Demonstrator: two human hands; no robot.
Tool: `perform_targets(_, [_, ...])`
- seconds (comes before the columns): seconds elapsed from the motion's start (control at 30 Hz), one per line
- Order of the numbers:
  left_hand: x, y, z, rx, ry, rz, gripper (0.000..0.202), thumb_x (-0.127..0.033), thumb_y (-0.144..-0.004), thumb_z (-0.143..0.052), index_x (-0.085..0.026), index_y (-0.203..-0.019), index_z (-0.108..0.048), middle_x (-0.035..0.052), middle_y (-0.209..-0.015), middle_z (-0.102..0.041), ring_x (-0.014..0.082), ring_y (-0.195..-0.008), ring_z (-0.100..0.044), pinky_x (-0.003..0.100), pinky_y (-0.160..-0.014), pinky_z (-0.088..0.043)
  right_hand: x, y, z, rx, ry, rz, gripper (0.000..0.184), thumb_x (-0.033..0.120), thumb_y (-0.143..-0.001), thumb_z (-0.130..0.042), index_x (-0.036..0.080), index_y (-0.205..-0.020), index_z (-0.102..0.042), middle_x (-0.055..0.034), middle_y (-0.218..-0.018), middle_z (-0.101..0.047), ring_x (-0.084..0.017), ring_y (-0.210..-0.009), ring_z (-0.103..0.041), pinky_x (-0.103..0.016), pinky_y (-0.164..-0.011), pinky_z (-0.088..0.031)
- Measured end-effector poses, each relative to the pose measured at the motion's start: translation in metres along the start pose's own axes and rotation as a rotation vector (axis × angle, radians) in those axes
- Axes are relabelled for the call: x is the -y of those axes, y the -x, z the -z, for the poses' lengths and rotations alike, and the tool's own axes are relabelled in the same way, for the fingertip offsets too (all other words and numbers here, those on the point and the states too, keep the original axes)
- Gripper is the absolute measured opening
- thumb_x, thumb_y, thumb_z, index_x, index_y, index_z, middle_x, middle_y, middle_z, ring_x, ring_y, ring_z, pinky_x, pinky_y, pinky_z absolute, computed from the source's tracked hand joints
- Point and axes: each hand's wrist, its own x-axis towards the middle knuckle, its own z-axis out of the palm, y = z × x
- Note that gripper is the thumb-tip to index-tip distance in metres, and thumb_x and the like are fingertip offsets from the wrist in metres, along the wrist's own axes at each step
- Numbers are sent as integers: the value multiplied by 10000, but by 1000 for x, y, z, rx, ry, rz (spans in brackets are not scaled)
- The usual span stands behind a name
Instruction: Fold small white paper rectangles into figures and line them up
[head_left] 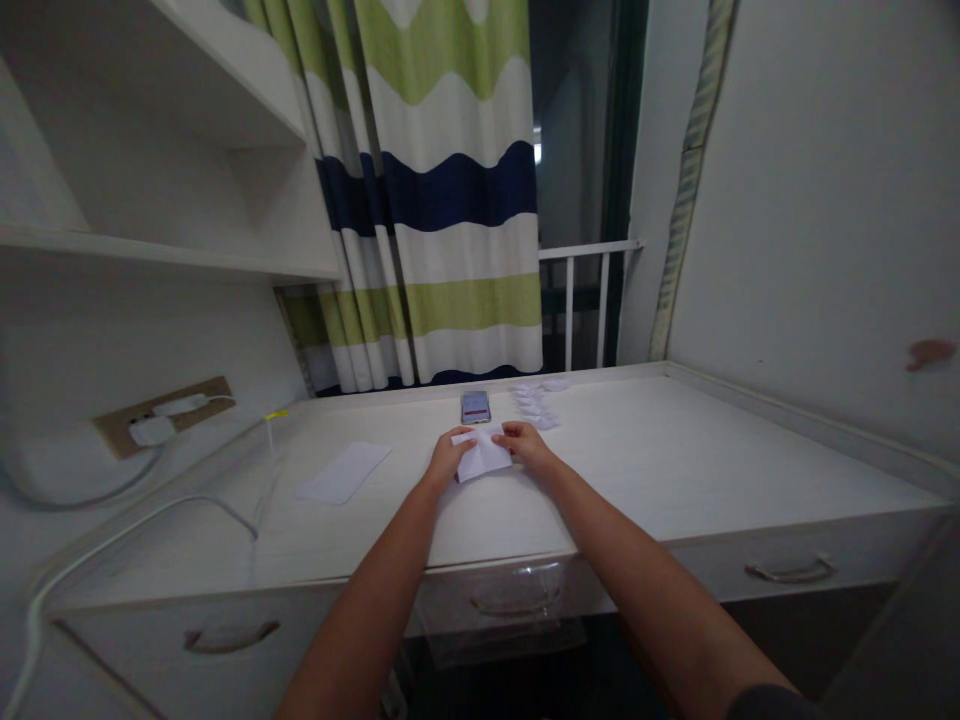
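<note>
Between my hands, just above the white desk, is a small sheet of white paper [482, 457] with creases in it. My left hand [450, 455] pinches its left edge, thumb on top. On the opposite side my right hand [525, 445] grips the upper right edge between thumb and fingers. Right behind the paper lies a phone [475, 407] with its screen lit. Several small folded white paper pieces [531, 405] lie in a row beyond my right hand. Off to the left, flat on the desk, is a stack or sheet of white paper [345, 472].
The white desk [660, 450] has drawers with metal handles [791, 572] along its front. A white cable [187, 500] runs over its left side, near a wall socket with plugs [154, 428]. A striped curtain [465, 200] hangs behind, and a shelf [187, 255] juts out at upper left.
</note>
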Motion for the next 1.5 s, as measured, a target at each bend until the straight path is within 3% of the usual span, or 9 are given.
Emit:
perform_targets(0.2, [-3,1,0,-112,-137,-26,248,-316,-514,-664,-128,-673,-638,31,-606,-607,142,-552,-533,238,-532,-382,-2,-1,-1,6,106,98,239,309,-515,-660,132,-535,-502,59,-442,-428,-56,-421,-374,-195,-423,-273])
perform_targets(0.33, [-3,2,1,-158,-154,-30,222,-335,-544,-634,-132,-632,-638,20,-564,-590,135,-521,-514,231,-506,-362,-8,-4,-1,-88,230,177,203,280,-555,-643,115,-650,-573,58,-464,-438,-65,-441,-374,-201,-439,-280])
perform_targets(0.53, [0,0,2,-154,-87,-1,218,-345,-528,-622,-134,-583,-618,8,-503,-565,133,-482,-499,229,-468,-332,-2,7,-10,-114,670,429,189,198,-720,-521,150,-844,-655,-30,-694,-604,-115,-615,-513,-227,-575,-381])
perform_targets(0.67, [-1,-1,1,-179,17,21,186,-312,-497,-628,-137,-559,-615,7,-520,-579,128,-487,-500,233,-480,-347,5,17,-16,-73,1001,622,243,157,-759,-486,211,-932,-648,-48,-828,-620,-133,-733,-552,-235,-679,-408])
perform_targets(0.83, [-4,0,1,-215,146,56,179,-265,-450,-648,-135,-569,-622,14,-551,-600,129,-498,-511,237,-490,-368,4,18,-19,-3,1199,725,270,146,-768,-485,225,-980,-631,-53,-929,-620,-144,-807,-576,-232,-707,-426])
perform_targets(1.03, [-3,-1,2,-165,198,122,221,-294,-448,-654,-120,-576,-607,15,-499,-578,130,-446,-501,242,-452,-361,2,15,-18,59,1224,710,268,139,-772,-485,218,-984,-628,-60,-1017,-617,-144,-875,-590,-243,-770,-437])
perform_targets(1.33, [-3,1,2,-203,149,131,272,-328,-456,-680,-120,-610,-598,19,-517,-586,138,-466,-528,256,-481,-397,6,18,-17,107,1123,683,276,115,-756,-482,211,-963,-638,-69,-1024,-601,-150,-889,-581,-265,-803,-430])
perform_targets(1.5, [-1,-1,3,-233,69,91,331,-385,-472,-680,-114,-650,-613,16,-517,-578,132,-465,-518,248,-470,-390,5,19,-19,124,991,639,282,190,-726,-539,198,-995,-622,-75,-995,-576,-157,-877,-556,-279,-786,-429])
